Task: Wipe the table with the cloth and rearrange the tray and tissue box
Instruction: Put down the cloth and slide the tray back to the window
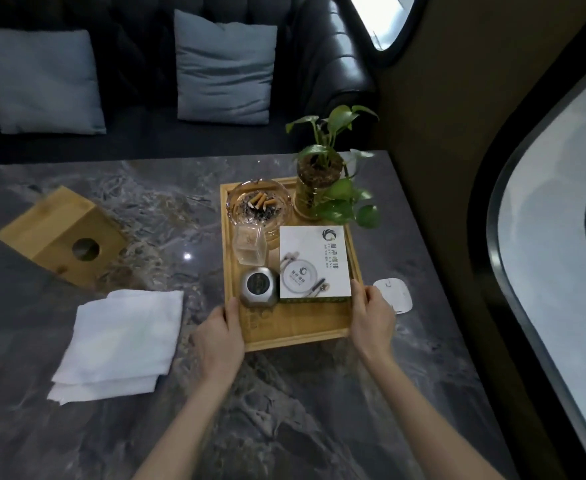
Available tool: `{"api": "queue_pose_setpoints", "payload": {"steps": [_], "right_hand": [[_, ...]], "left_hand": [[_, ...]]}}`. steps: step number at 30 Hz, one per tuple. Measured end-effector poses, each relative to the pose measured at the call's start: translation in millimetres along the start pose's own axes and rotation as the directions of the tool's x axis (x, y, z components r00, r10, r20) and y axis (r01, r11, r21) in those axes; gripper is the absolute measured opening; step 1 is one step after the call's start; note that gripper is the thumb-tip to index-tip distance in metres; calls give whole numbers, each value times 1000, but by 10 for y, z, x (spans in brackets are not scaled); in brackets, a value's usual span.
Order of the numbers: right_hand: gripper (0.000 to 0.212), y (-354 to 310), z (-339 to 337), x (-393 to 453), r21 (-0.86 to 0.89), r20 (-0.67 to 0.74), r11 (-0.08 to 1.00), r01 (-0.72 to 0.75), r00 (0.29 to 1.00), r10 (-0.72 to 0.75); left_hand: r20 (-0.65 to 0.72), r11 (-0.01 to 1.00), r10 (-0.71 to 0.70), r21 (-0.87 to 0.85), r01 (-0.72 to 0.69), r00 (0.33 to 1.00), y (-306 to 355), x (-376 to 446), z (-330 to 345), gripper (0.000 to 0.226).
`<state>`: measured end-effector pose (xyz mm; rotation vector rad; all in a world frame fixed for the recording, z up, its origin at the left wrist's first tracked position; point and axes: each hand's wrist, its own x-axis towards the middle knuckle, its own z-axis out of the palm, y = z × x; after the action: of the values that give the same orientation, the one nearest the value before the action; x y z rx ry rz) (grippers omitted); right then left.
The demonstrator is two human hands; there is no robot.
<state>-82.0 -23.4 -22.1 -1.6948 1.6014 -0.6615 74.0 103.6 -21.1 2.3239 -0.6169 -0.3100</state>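
Note:
A wooden tray (295, 336) sits on the dark marble table (284, 410) toward its right side. My left hand (217, 337) grips the tray's near left corner and my right hand (374, 318) grips its near right edge. On the tray stand a glass ashtray with cigarette butts (257, 206), a potted plant (322, 181), a clear glass (250, 245), a small metal device (258, 287) and a white printed box (314, 261). The wooden tissue box (61, 237) lies at the left. A folded white cloth (122, 341) rests in front of the tissue box, untouched.
A small white flat device (397, 292) lies on the table just right of the tray. Behind the table stands a dark sofa (139, 81) with two grey cushions. A curved wall with windows runs close along the table's right edge.

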Motion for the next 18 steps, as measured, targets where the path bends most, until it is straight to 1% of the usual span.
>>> {"api": "queue_pose_setpoints", "payload": {"steps": [3,5,8,11,13,18], "right_hand": [[39,96,-220,100,11,-44,1000,-9,999,10],[39,189,-364,169,-4,-70,1000,0,998,-1],[37,375,-556,266,-27,-97,999,-19,995,17],[37,553,-731,325,-46,-114,997,-65,992,59],[37,643,-816,327,-62,-118,996,-68,991,60],[38,934,-960,361,-84,-127,993,-88,989,77]], "left_hand": [[33,998,37,-46,-35,999,154,-36,173,50],[57,996,50,-75,-46,997,250,-76,310,48],[130,989,56,-140,-38,990,380,-162,525,47],[176,988,76,-147,-51,981,516,-286,689,43],[201,986,73,-164,-40,977,583,-358,752,43],[234,996,35,-82,-16,972,675,-511,945,44]]}}
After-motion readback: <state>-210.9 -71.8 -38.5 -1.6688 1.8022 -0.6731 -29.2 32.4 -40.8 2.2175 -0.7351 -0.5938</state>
